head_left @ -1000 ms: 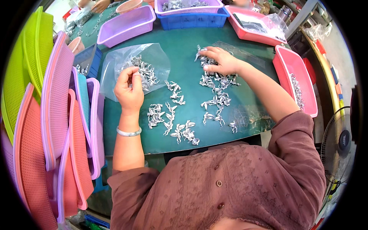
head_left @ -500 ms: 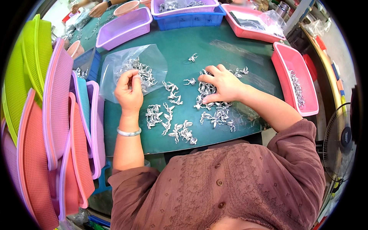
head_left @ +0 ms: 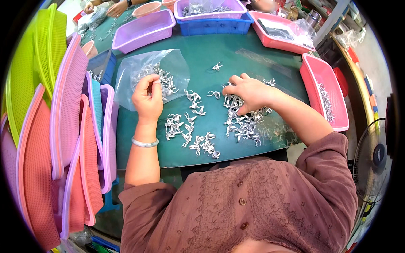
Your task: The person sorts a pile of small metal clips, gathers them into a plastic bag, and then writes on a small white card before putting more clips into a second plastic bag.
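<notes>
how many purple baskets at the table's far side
2: the left purple basket, and the right purple basket on a blue bin. Nested ones could be hidden.

Silvery pieces [head_left: 247, 123] partly hidden beneath right grip [head_left: 252, 93]

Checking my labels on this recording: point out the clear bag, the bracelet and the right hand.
Clear bag [head_left: 179, 67]: head view, bare film toward its right side.
Bracelet [head_left: 145, 144]: head view, near side of its band.
Right hand [head_left: 252, 93]: head view, back of the hand.
</notes>
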